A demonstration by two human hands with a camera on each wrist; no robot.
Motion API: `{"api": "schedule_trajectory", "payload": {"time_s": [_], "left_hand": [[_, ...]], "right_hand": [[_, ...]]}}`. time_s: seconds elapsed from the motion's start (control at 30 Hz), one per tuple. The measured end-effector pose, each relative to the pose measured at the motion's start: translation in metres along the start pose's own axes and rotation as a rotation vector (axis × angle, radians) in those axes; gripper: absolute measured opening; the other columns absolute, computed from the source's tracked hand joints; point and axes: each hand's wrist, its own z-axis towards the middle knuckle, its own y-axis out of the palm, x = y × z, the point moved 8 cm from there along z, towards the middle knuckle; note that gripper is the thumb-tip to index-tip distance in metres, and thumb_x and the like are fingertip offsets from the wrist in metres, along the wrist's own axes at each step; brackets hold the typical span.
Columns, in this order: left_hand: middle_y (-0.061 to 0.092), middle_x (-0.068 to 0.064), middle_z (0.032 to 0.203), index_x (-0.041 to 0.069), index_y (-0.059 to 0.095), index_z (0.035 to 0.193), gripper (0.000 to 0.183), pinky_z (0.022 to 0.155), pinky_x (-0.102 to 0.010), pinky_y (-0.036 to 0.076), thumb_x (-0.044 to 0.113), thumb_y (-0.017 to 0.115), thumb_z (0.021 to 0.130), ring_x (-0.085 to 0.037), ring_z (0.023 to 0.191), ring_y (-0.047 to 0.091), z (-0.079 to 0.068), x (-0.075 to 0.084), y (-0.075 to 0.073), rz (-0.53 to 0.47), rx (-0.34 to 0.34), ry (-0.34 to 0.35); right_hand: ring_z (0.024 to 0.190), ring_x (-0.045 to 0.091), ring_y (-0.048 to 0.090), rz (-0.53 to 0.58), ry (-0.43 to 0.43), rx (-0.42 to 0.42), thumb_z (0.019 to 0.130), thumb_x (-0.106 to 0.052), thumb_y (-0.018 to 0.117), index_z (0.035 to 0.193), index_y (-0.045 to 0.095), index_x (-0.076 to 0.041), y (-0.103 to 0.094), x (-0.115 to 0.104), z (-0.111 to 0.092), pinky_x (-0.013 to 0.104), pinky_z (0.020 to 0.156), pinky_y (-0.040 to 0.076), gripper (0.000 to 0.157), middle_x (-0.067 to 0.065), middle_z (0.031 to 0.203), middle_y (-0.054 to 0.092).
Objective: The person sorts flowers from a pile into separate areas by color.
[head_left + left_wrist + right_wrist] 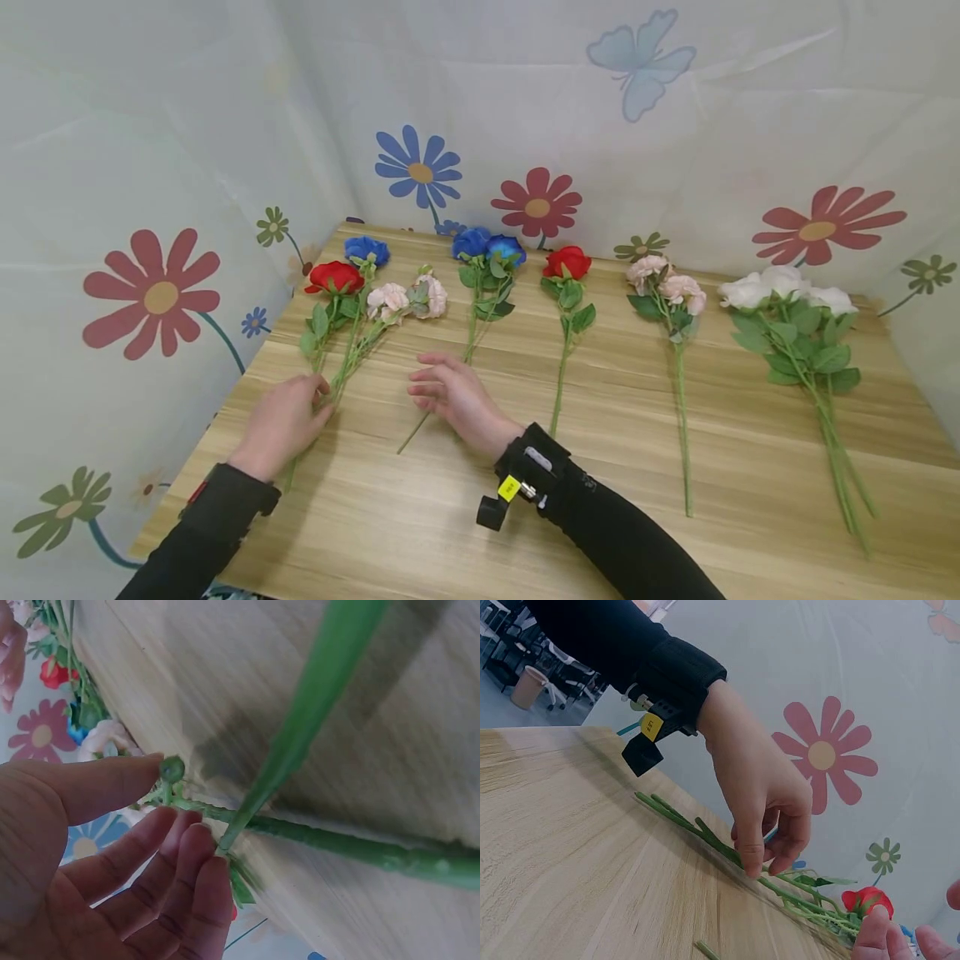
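left hand (279, 423) pinches flower stems (721, 847), its yellow wrist label (652, 727) unreadable

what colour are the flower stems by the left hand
Green: the stems show best in the left wrist view.

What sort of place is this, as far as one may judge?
Probably a makeshift booth inside an office or lab: a wooden table stands against a flower-printed backdrop, and past the table's edge, the right wrist view shows what look like office chairs and a bin.
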Motion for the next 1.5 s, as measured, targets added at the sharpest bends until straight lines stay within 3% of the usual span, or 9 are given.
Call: {"api": "schedule_trajectory", "payload": {"time_s": [0.33, 0.47, 0.73, 0.97, 1.1, 1.27, 1.5], "left_hand": [[0.067, -0.016, 0.088, -0.002, 0.069, 0.095, 0.016, 0.068, -0.047, 0.053, 0.012, 0.072, 0.088, -0.03, 0.076, 0.065, 0.001, -0.002, 0.006, 0.017, -0.015, -0.001], [0.069, -0.016, 0.087, -0.003, 0.07, 0.093, 0.013, 0.07, -0.047, 0.054, 0.009, 0.068, 0.088, -0.03, 0.076, 0.066, 0.002, 0.0, 0.003, -0.019, -0.012, -0.005], [0.072, -0.017, 0.088, -0.007, 0.069, 0.104, 0.023, 0.065, -0.033, 0.051, 0.013, 0.062, 0.093, -0.021, 0.073, 0.065, 0.011, -0.007, -0.003, -0.24, -0.079, -0.072], [0.067, -0.012, 0.085, -0.008, 0.064, 0.115, 0.034, 0.059, -0.027, 0.049, 0.022, 0.054, 0.104, -0.015, 0.069, 0.06, 0.011, -0.007, 0.016, -0.603, -0.361, -0.135], [0.065, -0.007, 0.086, -0.008, 0.063, 0.122, 0.036, 0.056, -0.023, 0.044, 0.022, 0.052, 0.106, -0.01, 0.065, 0.053, 0.011, -0.007, 0.028, -0.775, -0.478, -0.155], [0.066, -0.003, 0.09, -0.009, 0.056, 0.133, 0.04, 0.058, -0.02, 0.041, 0.021, 0.05, 0.107, -0.007, 0.068, 0.055, 0.01, -0.013, 0.038, -0.89, -0.528, -0.217], [0.068, 0.0, 0.091, -0.008, 0.058, 0.131, 0.045, 0.064, -0.023, 0.049, 0.029, 0.055, 0.105, -0.007, 0.076, 0.06, 0.012, -0.012, 0.034, -0.92, -0.497, -0.227]], "right_hand": [[0.096, 0.014, 0.062, -0.009, 0.007, -0.004, 0.104, -0.012, 0.041, 0.143, 0.044, -0.001, 0.0, -0.002, -0.001, 0.021, 0.084, 0.053, 0.041, 0.015, 0.125, 0.058], [0.095, 0.013, 0.062, -0.009, 0.009, -0.003, 0.104, -0.012, 0.041, 0.142, 0.045, -0.001, 0.0, -0.001, -0.001, 0.021, 0.084, 0.054, 0.04, 0.016, 0.125, 0.058], [0.094, 0.012, 0.062, -0.02, 0.007, -0.006, 0.104, -0.012, 0.041, 0.141, 0.045, 0.0, -0.004, -0.002, -0.003, 0.022, 0.085, 0.052, 0.039, 0.012, 0.121, 0.058], [0.093, 0.012, 0.062, -0.016, 0.01, -0.011, 0.104, -0.011, 0.042, 0.14, 0.046, 0.0, -0.007, -0.001, -0.003, 0.023, 0.085, 0.053, 0.038, 0.008, 0.115, 0.059], [0.092, 0.012, 0.063, -0.012, 0.0, -0.016, 0.104, -0.012, 0.043, 0.137, 0.047, 0.001, -0.01, -0.001, -0.004, 0.025, 0.088, 0.053, 0.036, 0.006, 0.109, 0.06], [0.091, 0.011, 0.064, -0.012, -0.004, -0.018, 0.104, -0.012, 0.042, 0.137, 0.047, 0.001, -0.017, -0.001, -0.004, 0.028, 0.09, 0.052, 0.036, 0.004, 0.107, 0.061], [0.09, 0.01, 0.064, -0.014, -0.004, -0.005, 0.102, -0.01, 0.044, 0.139, 0.046, 0.003, -0.026, -0.003, -0.005, 0.027, 0.089, 0.052, 0.039, 0.007, 0.109, 0.061]]}}
